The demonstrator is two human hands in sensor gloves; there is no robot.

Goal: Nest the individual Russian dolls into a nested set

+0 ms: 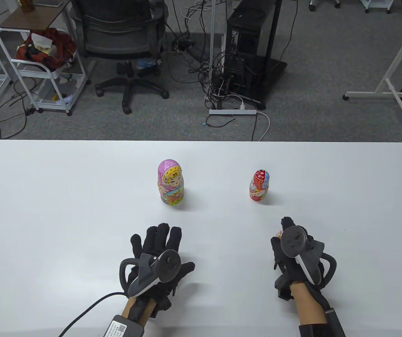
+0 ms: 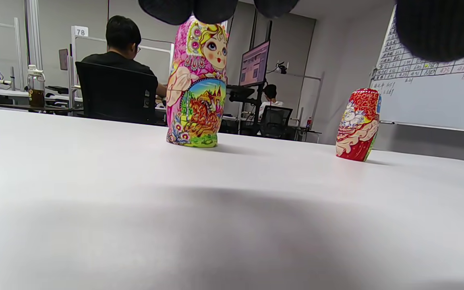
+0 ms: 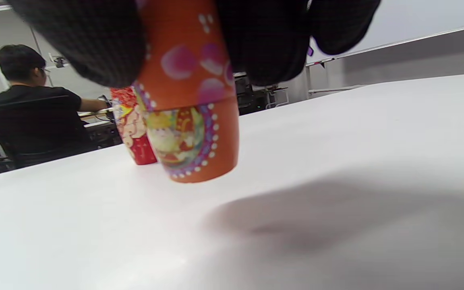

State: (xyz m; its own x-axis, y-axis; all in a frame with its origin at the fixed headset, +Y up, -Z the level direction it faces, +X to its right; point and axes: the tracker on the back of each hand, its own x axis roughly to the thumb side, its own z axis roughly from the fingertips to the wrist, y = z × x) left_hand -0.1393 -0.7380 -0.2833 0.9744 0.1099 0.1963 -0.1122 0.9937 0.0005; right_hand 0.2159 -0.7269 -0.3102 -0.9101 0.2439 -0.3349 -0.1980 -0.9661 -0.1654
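Right hand grips glossy orange doll; left hand flat, fingers spread. Pink doll upright on counter.

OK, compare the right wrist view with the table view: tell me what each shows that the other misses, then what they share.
Only the right wrist view shows the orange doll clearly, gripped by gloved fingers, its base lifted off the table.

Only the table view shows the pink doll, the open left hand and both trackers; there the orange doll is just a sliver inside the right hand.

Both show the red doll standing upright on the white table.
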